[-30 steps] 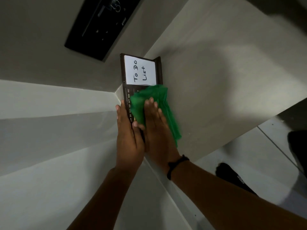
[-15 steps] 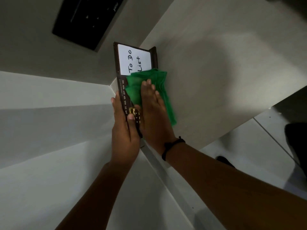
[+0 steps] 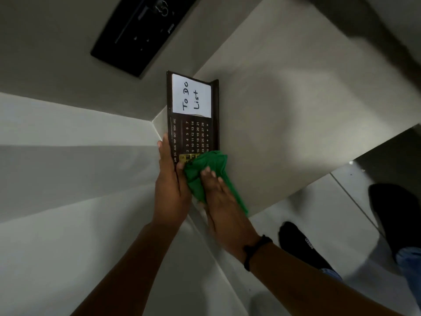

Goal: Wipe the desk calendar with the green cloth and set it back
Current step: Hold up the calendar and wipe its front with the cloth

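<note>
The desk calendar [image 3: 193, 124] is a dark brown board with a white "To Do List" note at its far end and rows of months and dates below. It stands on a pale shelf surface [image 3: 296, 122]. My left hand [image 3: 172, 179] grips its near left edge, thumb on the front. My right hand [image 3: 222, 201] presses the crumpled green cloth [image 3: 205, 172] flat against the calendar's near end, covering part of the gold slider and the lowest dates.
A black panel [image 3: 141, 33] is mounted on the wall beyond the calendar. White walls meet in a corner at left. At lower right the shelf ends over a tiled floor, where black shoes [image 3: 303, 245] stand.
My right hand has dragged the green cloth from the calendar's middle down to its near end, uncovering the date grid. The left hand keeps its grip on the edge.
</note>
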